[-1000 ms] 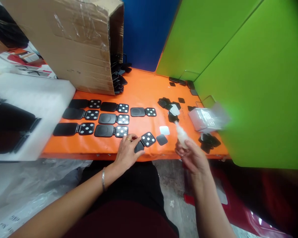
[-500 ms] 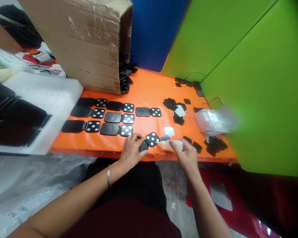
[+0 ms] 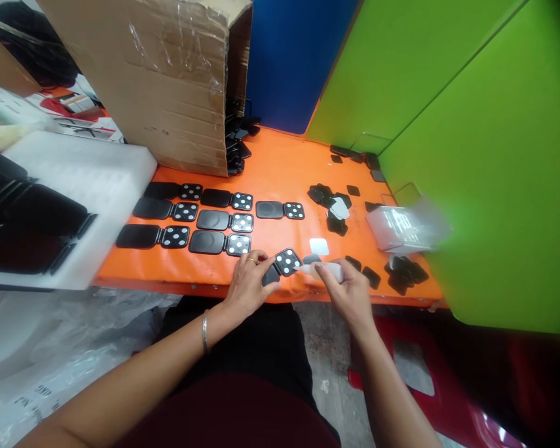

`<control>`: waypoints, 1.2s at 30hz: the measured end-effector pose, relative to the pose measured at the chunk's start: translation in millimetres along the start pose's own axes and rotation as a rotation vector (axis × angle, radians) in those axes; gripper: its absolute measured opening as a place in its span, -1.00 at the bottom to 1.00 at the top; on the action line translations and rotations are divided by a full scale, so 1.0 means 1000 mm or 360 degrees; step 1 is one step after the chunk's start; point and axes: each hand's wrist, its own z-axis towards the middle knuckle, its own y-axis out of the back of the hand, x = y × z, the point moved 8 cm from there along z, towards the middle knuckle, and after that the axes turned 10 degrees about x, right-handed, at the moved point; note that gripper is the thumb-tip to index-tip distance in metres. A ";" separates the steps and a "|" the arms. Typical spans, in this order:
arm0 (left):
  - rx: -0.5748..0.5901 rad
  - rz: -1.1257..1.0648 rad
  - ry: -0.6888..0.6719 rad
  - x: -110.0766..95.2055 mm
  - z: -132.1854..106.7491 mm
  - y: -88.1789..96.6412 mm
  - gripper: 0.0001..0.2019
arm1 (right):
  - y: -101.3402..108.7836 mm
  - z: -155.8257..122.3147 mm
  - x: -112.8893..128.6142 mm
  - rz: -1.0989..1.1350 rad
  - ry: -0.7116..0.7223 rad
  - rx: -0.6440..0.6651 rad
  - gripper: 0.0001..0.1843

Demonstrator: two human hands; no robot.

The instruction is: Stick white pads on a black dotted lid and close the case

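Note:
My left hand (image 3: 252,280) is closed on a black hinged plate (image 3: 288,262) near the table's front edge, thumb and fingers on either side of its plain half. The plate's square half shows several pale round spots and is turned at an angle. In my right hand (image 3: 351,289) lies a small white squeeze bottle (image 3: 329,271), its thin nozzle pointing left at the right corner of the spotted square. Whether the tip touches cannot be seen. Just beyond the bottle are a dark square plate (image 3: 312,258) and a pale square plate (image 3: 319,246).
Hinged plates (image 3: 214,219) lie in rows on the orange table (image 3: 280,162). A cardboard box (image 3: 177,93) with black parts stands behind them, a white foam block (image 3: 116,168) at left. Loose black squares (image 3: 404,274) and a clear plastic-wrapped pack (image 3: 392,227) sit at right, beside green panels (image 3: 494,155).
Hardly anything differs. The view has shifted very slightly; both hands keep their hold, with the nozzle still at the spotted square's right corner.

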 end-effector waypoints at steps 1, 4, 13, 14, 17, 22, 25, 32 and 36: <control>-0.0001 -0.0002 0.0001 0.000 0.000 0.000 -0.50 | 0.000 0.001 -0.002 0.0033 -0.0017 0.0017 -0.62; 0.0002 -0.0008 0.0006 -0.001 0.000 0.001 -0.50 | -0.002 0.003 -0.015 0.0277 -0.0109 0.0050 -0.61; -0.0005 -0.0029 0.0017 -0.001 0.000 0.001 -0.51 | -0.024 -0.002 -0.063 0.1966 -0.0539 0.0265 -0.72; -0.0010 -0.0025 0.0024 0.000 -0.001 0.001 -0.52 | -0.024 -0.003 -0.061 0.2014 -0.0508 0.0274 -0.73; -0.0020 -0.0010 0.0040 0.001 -0.001 0.000 -0.57 | -0.017 -0.001 -0.059 0.1981 -0.0415 0.0265 -0.70; -0.0026 -0.0046 0.0021 0.001 0.000 0.001 -0.54 | 0.028 0.026 -0.085 0.1247 -0.0312 -0.0182 -0.62; -0.0032 -0.0072 0.0044 0.001 -0.001 0.002 -0.55 | 0.064 0.045 -0.108 0.0558 -0.0257 -0.0585 -0.63; -0.0011 -0.0075 0.0105 0.003 0.000 0.001 -0.57 | 0.078 0.076 -0.138 -0.0271 -0.0407 -0.0753 -0.70; 0.0040 -0.0022 0.0136 0.004 0.003 0.002 -0.55 | 0.072 0.083 -0.140 -0.0430 -0.0568 -0.0570 -0.67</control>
